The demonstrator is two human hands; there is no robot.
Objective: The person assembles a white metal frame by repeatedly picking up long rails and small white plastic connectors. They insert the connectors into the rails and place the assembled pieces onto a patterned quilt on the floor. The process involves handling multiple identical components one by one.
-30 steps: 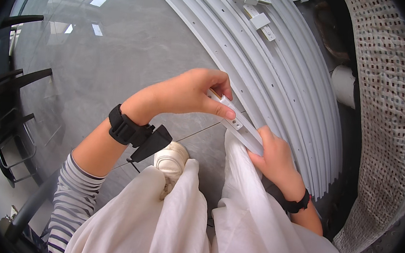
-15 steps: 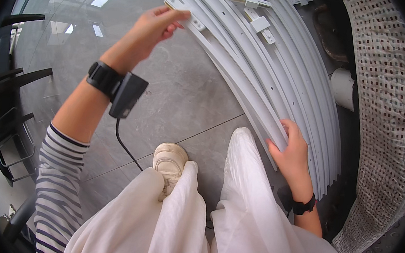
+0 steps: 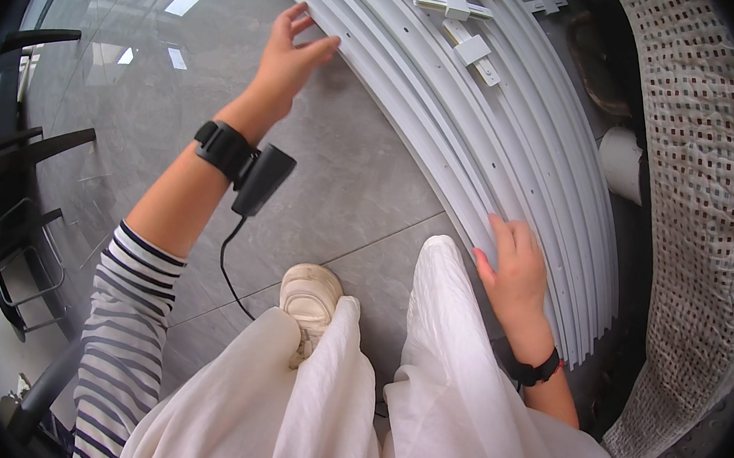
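Observation:
Long white slotted rails [image 3: 450, 104] lie side by side in a bundle on the floor, bowed by the lens. At their left edge, toward the far end, my left hand [image 3: 290, 63] is open, its thumb and fingers apart around nothing. Whether its fingertips touch the outermost rail, I cannot tell. Nearer to me, my right hand [image 3: 518, 279] rests at the rails' near part, thumb spread from the fingers and no rail gripped. On top of the rails lie several small white connector pieces, among them a straight one with a square middle [image 3: 472, 50].
A white cylindrical roll [image 3: 621, 165] stands right of the rails, beside a perforated beige cloth [image 3: 699, 173]. Black chair parts [image 3: 44, 145] are at the left. My shoe [image 3: 309, 298] is on the grey tiled floor [image 3: 372, 176]. A black cable [image 3: 227, 260] hangs from my left wrist device.
A rail that both hands held raised above the bundle now lies down among the others. My left hand has let go and spread its fingers; my right hand has loosened too.

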